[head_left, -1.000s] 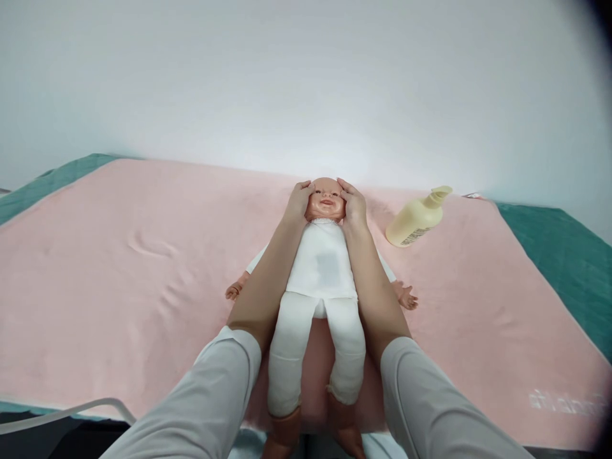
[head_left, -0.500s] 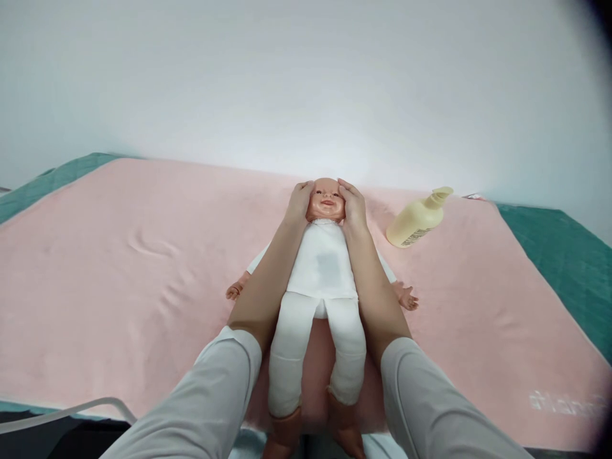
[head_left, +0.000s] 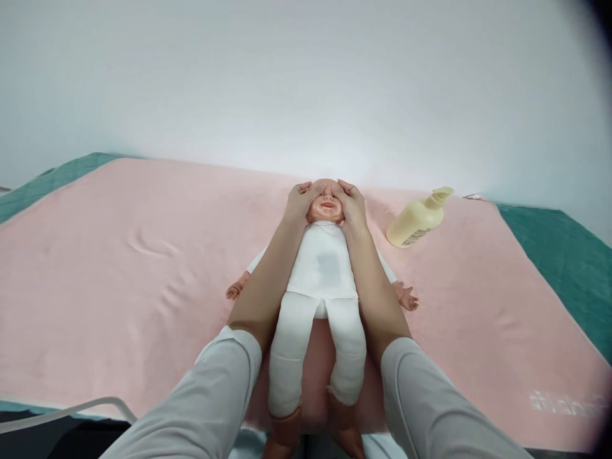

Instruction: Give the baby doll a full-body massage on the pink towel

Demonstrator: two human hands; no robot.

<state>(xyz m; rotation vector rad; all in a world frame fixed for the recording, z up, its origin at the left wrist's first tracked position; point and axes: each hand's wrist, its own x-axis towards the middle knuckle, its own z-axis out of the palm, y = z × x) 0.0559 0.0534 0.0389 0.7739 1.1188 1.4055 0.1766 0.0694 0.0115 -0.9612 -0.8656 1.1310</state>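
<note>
A baby doll [head_left: 322,261] with a white cloth body lies on its back on a pink towel [head_left: 119,287], its head away from me and its feet close to me. My left hand [head_left: 300,201] cups the left side of the doll's head, and its thumb rests on the brow by one eye. On the opposite side, my right hand [head_left: 352,203] wraps the head the same way, thumb over the other eye. Both sets of fingers curl behind the head, partly hidden. My forearms lie along the doll's sides, above its spread arms.
A pale yellow pump bottle [head_left: 415,222] stands tilted in view, right of the doll's head. Green quilted cloth [head_left: 549,248] shows beyond the towel at both sides. A white wall [head_left: 306,83] rises behind. A pale tube [head_left: 71,408] curves in at the lower left.
Both thumbs have moved inward from the sides of the doll's head onto its brow and eyes. The doll, the bottle and my forearms stay where they were.
</note>
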